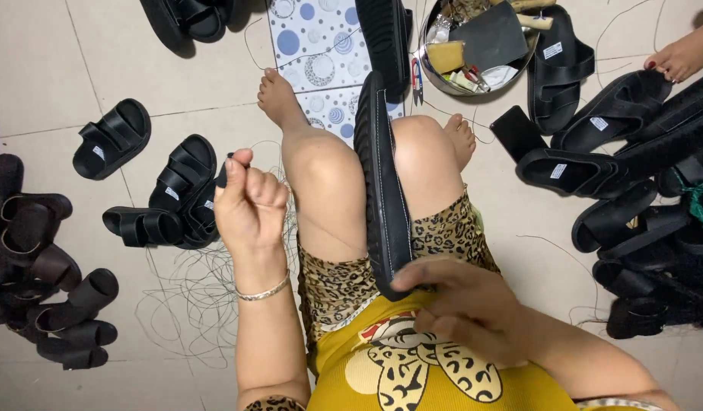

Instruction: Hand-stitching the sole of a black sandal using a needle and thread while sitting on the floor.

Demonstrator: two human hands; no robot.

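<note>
I sit on the floor with a black sandal sole [382,183] held on edge between my knees, its white stitching facing up. My right hand [462,304] grips the near end of the sole against my lap. My left hand [248,202] is raised to the left of my knee, fingers closed around a small dark tool, with thin thread trailing from it. A tangle of loose thread [203,293] lies on the floor beneath that hand.
Black sandals lie all around: pairs at the left [111,138], a pile at the far left [39,259] and a heap at the right [633,205]. A metal bowl [481,46] of tools and scraps sits ahead, beside a dotted mat [313,46]. Another person's foot [682,55] shows top right.
</note>
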